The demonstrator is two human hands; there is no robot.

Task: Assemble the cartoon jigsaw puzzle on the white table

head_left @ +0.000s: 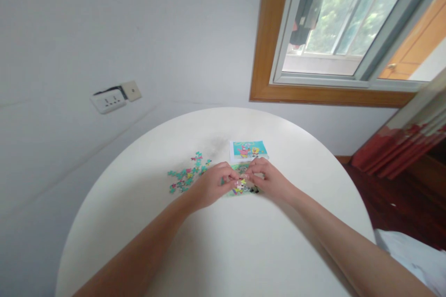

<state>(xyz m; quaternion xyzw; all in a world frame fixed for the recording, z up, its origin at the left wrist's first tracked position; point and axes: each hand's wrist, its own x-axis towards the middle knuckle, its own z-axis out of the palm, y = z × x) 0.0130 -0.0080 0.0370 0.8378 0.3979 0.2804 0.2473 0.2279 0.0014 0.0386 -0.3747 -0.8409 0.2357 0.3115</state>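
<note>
My left hand [215,182] and my right hand [267,178] meet over a greenish puzzle board [232,193] on the round table. Thumb and fingers of each are pinched together. Between the fingertips sits a small white and yellow puzzle piece [241,184], gripped from both sides; whether it is one piece or joined ones I cannot tell. My fingers cover much of the board. Just beyond them lies a picture card [248,149] with pink and yellow cartoon figures on turquoise. Left of my left hand, several loose puzzle pieces [184,175], mostly turquoise, are scattered.
The white round table [223,250] stands against a pale wall with a socket [109,100] at the left. A wood-framed window [324,18] is at the upper right, with a red and cream curtain [386,148] below it. White cloth [414,255] shows at the lower right.
</note>
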